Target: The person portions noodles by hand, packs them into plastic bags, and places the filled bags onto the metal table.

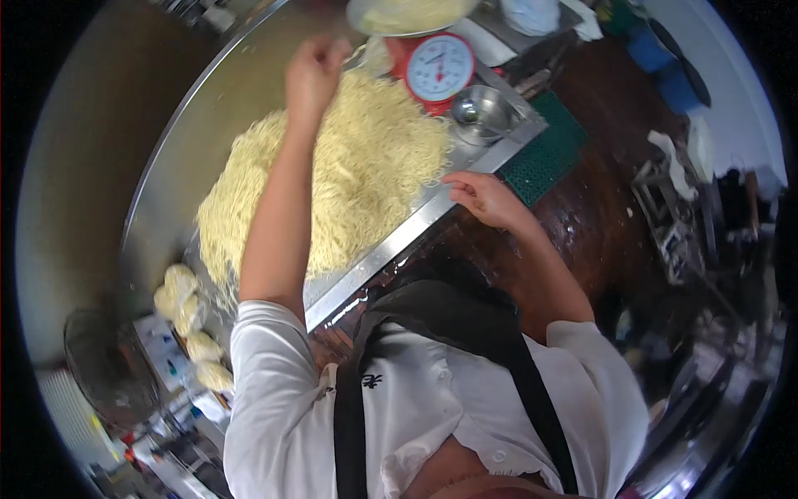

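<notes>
A large heap of pale yellow noodles (357, 158) covers much of the steel worktable (179, 166). Above the heap's far side, my left hand (316, 75) is closed, its fingertips bunched together beside a small pale bundle (378, 56); what it holds, if anything, I cannot make out. My right hand (486, 200) hovers at the table's near edge, fingers loosely bent and apart, close to a few stray strands. Beyond the heap stands a red dial scale (439, 70); a metal pan (411, 32) with noodles in it sits on top.
A steel bowl (482, 115) rests in the table corner by the scale. Bagged noodle portions (204, 348) lie at the left. A green mat (544, 154) is beyond the table edge, above the wet brown floor (573, 216). Blue bins (677, 83) stand at the far right.
</notes>
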